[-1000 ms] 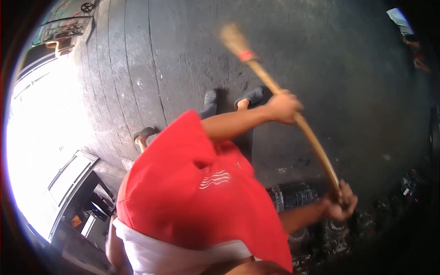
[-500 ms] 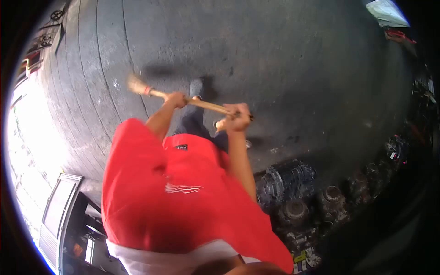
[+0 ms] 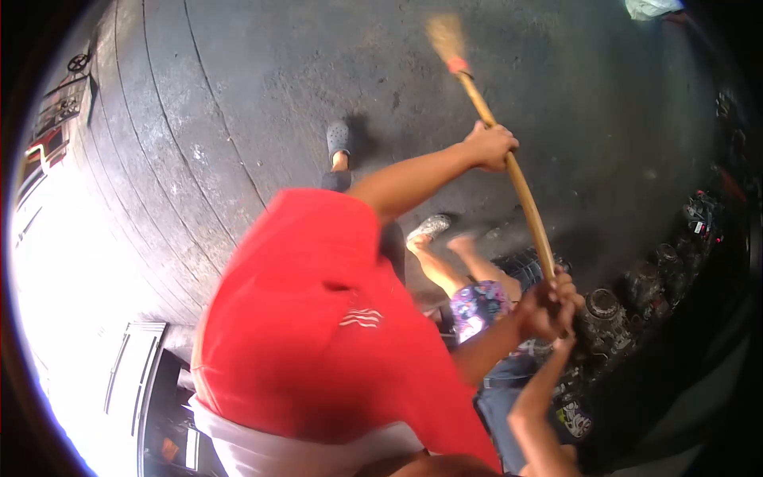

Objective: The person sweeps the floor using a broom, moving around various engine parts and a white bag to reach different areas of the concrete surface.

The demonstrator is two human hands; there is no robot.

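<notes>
A broom with a long wooden stick (image 3: 526, 200), a red binding and a straw head (image 3: 445, 33) points up and away over the dark concrete floor (image 3: 262, 87). My left hand (image 3: 489, 145) grips the stick about midway. My right hand (image 3: 545, 305) grips its near end. My red shirt (image 3: 318, 318) fills the lower middle, and my foot in a grey clog (image 3: 338, 139) shows above it. Another person in floral cloth (image 3: 477, 306) and jeans stands close under my right arm, with one of their hands (image 3: 566, 338) raised next to my right hand.
Dark, greasy machine parts (image 3: 612, 314) lie in a row along the right side. The other person's sandalled foot (image 3: 429, 227) is on the floor near mine. A bright opening (image 3: 63, 262) and a metal frame (image 3: 131, 374) are at left. A pale bag (image 3: 652, 8) lies top right.
The broom has swung from low at the left up to the upper right, my arms stretching out with it. The other person has come into view beside my right arm.
</notes>
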